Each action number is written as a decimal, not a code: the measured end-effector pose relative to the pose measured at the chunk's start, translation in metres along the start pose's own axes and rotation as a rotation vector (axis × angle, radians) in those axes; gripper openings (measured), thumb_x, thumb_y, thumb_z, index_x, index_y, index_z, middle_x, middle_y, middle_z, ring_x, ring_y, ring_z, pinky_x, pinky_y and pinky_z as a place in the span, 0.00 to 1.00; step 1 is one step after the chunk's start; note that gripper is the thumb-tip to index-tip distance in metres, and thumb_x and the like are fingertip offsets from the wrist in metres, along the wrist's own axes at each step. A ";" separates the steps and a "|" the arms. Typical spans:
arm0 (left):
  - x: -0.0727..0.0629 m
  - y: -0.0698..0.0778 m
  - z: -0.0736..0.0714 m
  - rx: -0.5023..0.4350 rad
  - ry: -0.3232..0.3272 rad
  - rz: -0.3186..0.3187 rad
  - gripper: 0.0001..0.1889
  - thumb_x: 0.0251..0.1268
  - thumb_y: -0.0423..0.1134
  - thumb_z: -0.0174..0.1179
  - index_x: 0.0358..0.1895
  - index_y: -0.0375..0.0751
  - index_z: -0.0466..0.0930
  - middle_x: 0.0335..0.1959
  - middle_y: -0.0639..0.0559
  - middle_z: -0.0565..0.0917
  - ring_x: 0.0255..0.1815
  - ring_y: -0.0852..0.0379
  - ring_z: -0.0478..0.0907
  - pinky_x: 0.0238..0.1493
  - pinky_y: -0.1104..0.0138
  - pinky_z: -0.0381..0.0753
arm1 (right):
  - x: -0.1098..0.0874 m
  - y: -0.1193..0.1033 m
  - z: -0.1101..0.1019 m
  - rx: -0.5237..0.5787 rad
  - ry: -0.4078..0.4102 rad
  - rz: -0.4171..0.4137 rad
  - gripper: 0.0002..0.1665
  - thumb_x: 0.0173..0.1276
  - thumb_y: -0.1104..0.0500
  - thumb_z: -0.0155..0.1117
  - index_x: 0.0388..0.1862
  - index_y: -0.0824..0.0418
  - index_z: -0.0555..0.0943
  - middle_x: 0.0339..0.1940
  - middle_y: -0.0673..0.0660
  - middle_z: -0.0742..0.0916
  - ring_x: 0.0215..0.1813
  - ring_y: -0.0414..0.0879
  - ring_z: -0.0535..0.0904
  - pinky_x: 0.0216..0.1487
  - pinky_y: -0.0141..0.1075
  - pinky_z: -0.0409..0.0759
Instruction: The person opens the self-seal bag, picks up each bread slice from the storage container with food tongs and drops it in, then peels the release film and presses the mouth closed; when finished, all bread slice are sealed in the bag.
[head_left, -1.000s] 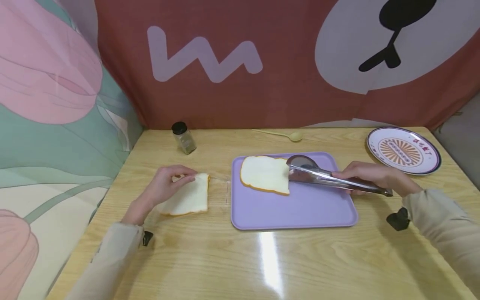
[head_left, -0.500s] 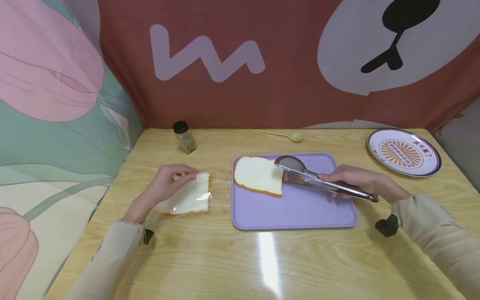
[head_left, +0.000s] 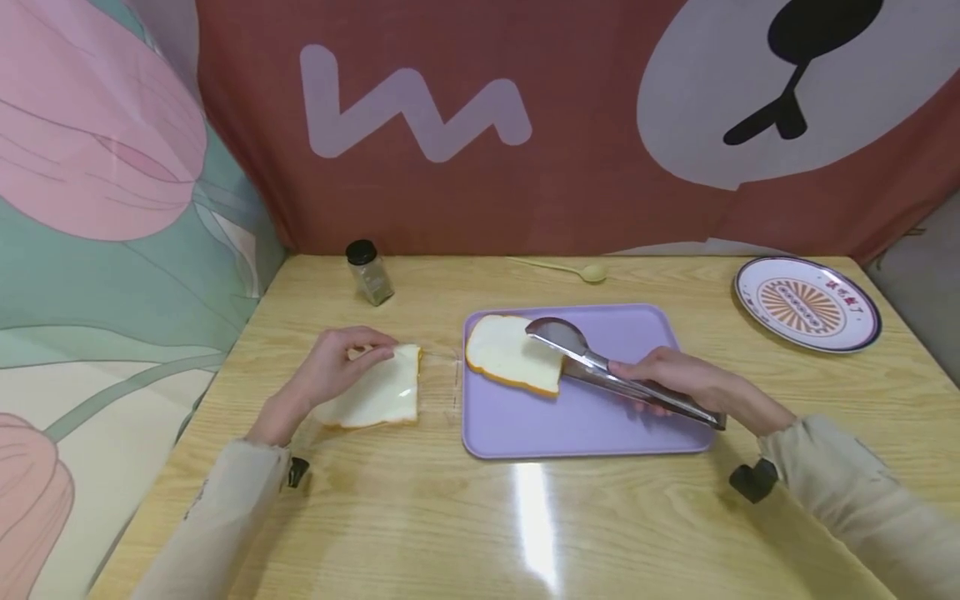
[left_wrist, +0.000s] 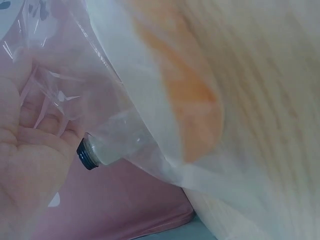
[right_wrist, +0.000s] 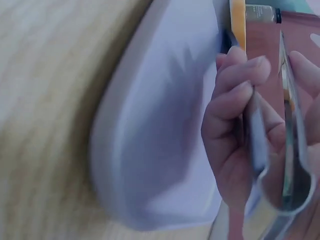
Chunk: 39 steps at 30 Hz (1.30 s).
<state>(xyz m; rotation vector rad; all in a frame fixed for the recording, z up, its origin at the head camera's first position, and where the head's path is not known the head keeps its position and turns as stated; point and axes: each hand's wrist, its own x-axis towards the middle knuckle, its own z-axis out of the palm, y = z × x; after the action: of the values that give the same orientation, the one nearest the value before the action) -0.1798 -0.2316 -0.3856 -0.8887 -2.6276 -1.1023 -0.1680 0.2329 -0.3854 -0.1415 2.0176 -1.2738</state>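
My left hand [head_left: 326, 375] pinches the top of a clear plastic bag [head_left: 440, 387] lying on the table. Inside the bag is a white bread slice [head_left: 382, 398] with an orange-brown crust. In the left wrist view the film of the bag [left_wrist: 95, 85] stretches beside the fingers. My right hand [head_left: 678, 375] grips metal tongs [head_left: 585, 357], whose curved ends are around the right edge of a second bread slice [head_left: 501, 346]. That slice rests over the left part of a purple tray [head_left: 592, 437]. In the right wrist view my fingers curl round the tongs [right_wrist: 257, 132].
A jar [head_left: 372, 282] with a black lid stands at the back left. Behind the tray lies a yellowish spoon [head_left: 591, 272]. A patterned plate [head_left: 840, 329] is at the back right, and a printed cloth [head_left: 570, 208] hangs along the far table edge.
My right hand and the tongs have moved left, and the slice on the tray has shifted left with its right end turned slightly nearer. The left hand stays almost in place.
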 end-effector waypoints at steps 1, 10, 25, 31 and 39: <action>0.000 0.000 0.000 0.002 0.000 -0.003 0.06 0.59 0.28 0.65 0.40 0.36 0.87 0.38 0.47 0.87 0.40 0.51 0.83 0.40 0.53 0.82 | 0.001 -0.001 0.000 -0.013 0.007 -0.004 0.30 0.72 0.44 0.56 0.29 0.72 0.82 0.18 0.55 0.82 0.17 0.41 0.73 0.21 0.31 0.72; -0.001 0.000 -0.002 0.011 -0.010 -0.005 0.06 0.60 0.29 0.65 0.40 0.38 0.87 0.38 0.48 0.87 0.41 0.54 0.83 0.41 0.56 0.82 | -0.005 0.001 -0.018 0.062 -0.165 0.062 0.24 0.74 0.49 0.54 0.32 0.70 0.82 0.18 0.52 0.82 0.18 0.38 0.72 0.19 0.27 0.71; -0.002 -0.001 0.001 -0.003 -0.012 -0.020 0.06 0.60 0.29 0.65 0.40 0.37 0.87 0.39 0.47 0.87 0.42 0.53 0.83 0.42 0.56 0.82 | -0.009 -0.017 0.009 0.062 0.004 0.124 0.31 0.70 0.41 0.56 0.34 0.71 0.83 0.18 0.52 0.82 0.17 0.38 0.72 0.19 0.28 0.70; -0.001 -0.001 0.001 0.011 -0.016 -0.027 0.06 0.60 0.29 0.65 0.40 0.38 0.87 0.39 0.48 0.87 0.41 0.53 0.83 0.42 0.56 0.82 | 0.006 -0.027 -0.005 -0.069 0.094 0.117 0.30 0.67 0.39 0.59 0.31 0.68 0.82 0.18 0.52 0.82 0.18 0.40 0.72 0.21 0.31 0.72; 0.000 0.001 -0.001 0.011 -0.017 -0.026 0.06 0.60 0.29 0.65 0.40 0.37 0.87 0.38 0.48 0.87 0.41 0.54 0.83 0.41 0.57 0.82 | 0.017 -0.032 -0.010 -0.039 0.038 0.144 0.27 0.66 0.41 0.62 0.31 0.66 0.81 0.18 0.52 0.81 0.18 0.40 0.71 0.21 0.30 0.71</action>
<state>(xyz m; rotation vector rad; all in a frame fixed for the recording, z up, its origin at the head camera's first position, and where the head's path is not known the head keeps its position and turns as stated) -0.1790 -0.2317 -0.3845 -0.8673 -2.6636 -1.0900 -0.1961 0.2166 -0.3655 0.0103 2.0465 -1.1551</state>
